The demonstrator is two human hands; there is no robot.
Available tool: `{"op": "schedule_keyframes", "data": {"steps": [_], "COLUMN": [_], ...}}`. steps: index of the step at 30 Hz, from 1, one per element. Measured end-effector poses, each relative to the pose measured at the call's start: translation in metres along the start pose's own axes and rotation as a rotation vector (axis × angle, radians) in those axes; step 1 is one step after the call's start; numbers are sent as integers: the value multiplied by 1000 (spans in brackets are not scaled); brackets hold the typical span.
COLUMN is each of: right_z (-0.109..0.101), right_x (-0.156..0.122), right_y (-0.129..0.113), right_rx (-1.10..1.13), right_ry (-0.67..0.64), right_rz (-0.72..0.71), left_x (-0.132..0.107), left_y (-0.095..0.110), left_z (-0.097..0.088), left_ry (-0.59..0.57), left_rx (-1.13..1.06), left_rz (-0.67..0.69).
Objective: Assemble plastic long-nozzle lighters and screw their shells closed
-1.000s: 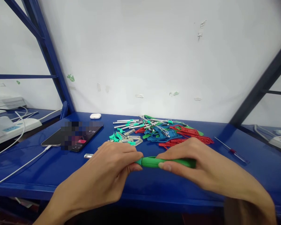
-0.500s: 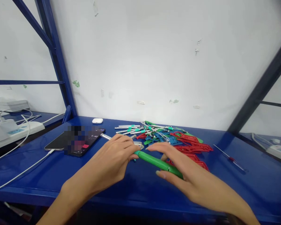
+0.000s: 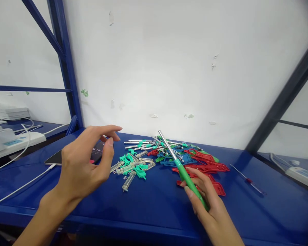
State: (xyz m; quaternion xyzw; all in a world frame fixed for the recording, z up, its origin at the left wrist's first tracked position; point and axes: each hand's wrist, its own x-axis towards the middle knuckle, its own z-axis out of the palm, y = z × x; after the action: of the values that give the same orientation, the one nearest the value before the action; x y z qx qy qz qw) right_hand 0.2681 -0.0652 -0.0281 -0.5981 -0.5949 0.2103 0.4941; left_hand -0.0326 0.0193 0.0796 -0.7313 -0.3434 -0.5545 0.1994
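Note:
My right hand (image 3: 202,196) is wrapped round the green handle of a stick with a silver metal rod (image 3: 186,176), which points up and to the left. My left hand (image 3: 89,157) is raised off the table with nothing in it, thumb and fingers apart and curved. It partly covers a phone (image 3: 97,152). Between my hands lie several clear plastic tubes (image 3: 129,181) and teal plastic pieces (image 3: 141,171). Behind the rod is a tangle of silver rods with teal parts and white cords (image 3: 149,145). Red plastic frames (image 3: 213,167) lie just beyond my right hand.
A screwdriver with a thin shaft (image 3: 250,181) lies at the right on the blue table (image 3: 154,212). A white cable (image 3: 23,189) runs in from the left. Blue metal posts (image 3: 69,75) rise at both sides. A white power strip (image 3: 28,141) is at the far left.
My left hand has let go of the silver rod and moved left, and its fingers have spread. My right hand has closed round the green handle and swung the rod upward.

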Motion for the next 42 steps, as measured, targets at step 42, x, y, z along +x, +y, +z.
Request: {"op": "schedule_keyframes", "data": {"steps": [42], "right_z": [3], "right_x": [1], "right_y": [1], "right_rx": [23], "right_ry": [43], "right_rz": [-44], "left_x": [-26], "left_y": [-28], "left_z": [51], "left_ry": [-704], "left_rx": [-15], "left_rz": [61]}}
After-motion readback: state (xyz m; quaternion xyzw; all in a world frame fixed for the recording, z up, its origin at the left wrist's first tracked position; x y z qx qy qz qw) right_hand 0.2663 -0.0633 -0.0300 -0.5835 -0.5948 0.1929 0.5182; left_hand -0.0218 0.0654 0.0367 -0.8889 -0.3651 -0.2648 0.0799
